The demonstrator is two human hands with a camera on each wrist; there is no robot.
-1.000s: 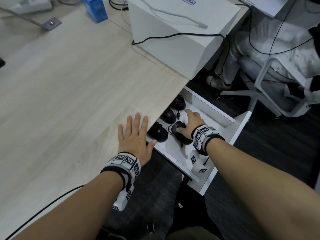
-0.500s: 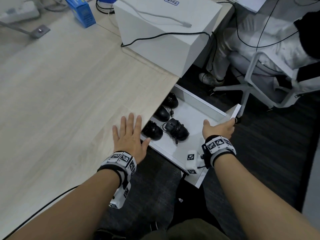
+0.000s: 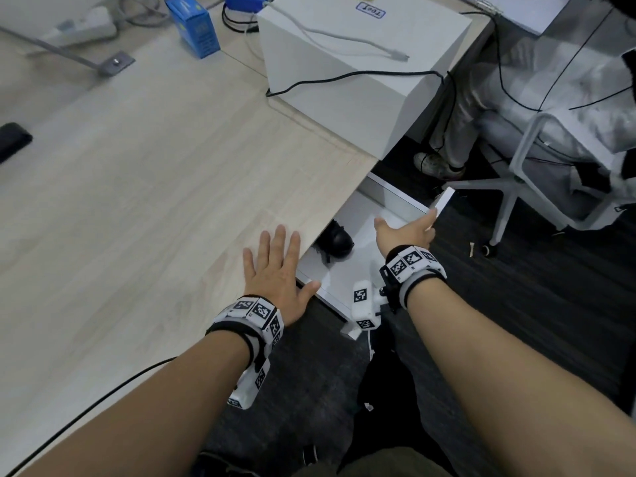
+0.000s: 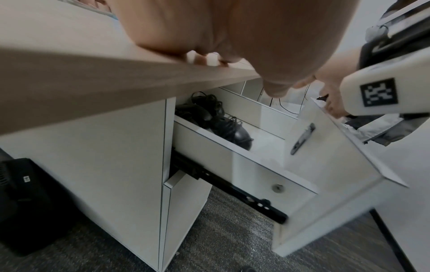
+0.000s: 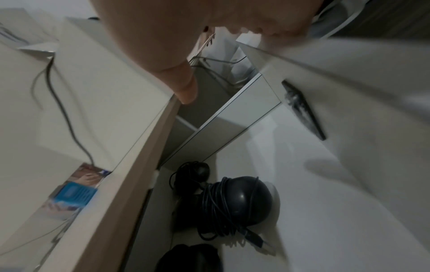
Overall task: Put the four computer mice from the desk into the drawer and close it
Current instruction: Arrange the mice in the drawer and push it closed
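The white drawer (image 3: 395, 204) stands partly open under the desk edge (image 3: 330, 208). In the head view one black mouse (image 3: 335, 239) shows in it; the others lie hidden under the desk. The right wrist view shows a cable-wrapped mouse (image 5: 237, 200) and two more black mice (image 5: 193, 173) (image 5: 188, 257) inside. My right hand (image 3: 409, 232) grips the top edge of the drawer front (image 3: 444, 201), fingers hooked over it and thumb spread. My left hand (image 3: 275, 270) lies flat and open on the wooden desk beside the drawer. The left wrist view shows the drawer front (image 4: 325, 165) and mice (image 4: 235, 134).
A white box (image 3: 344, 80) with cables stands on the desk behind the drawer. A blue carton (image 3: 194, 27) and a power strip (image 3: 82, 24) sit at the back. An office chair (image 3: 516, 173) and a seated person's shoe (image 3: 437, 163) are to the right.
My right hand let go of the mouse in the drawer, moved to the drawer front and has pushed the drawer part-way in, hiding most mice. My left hand stayed flat on the desk.
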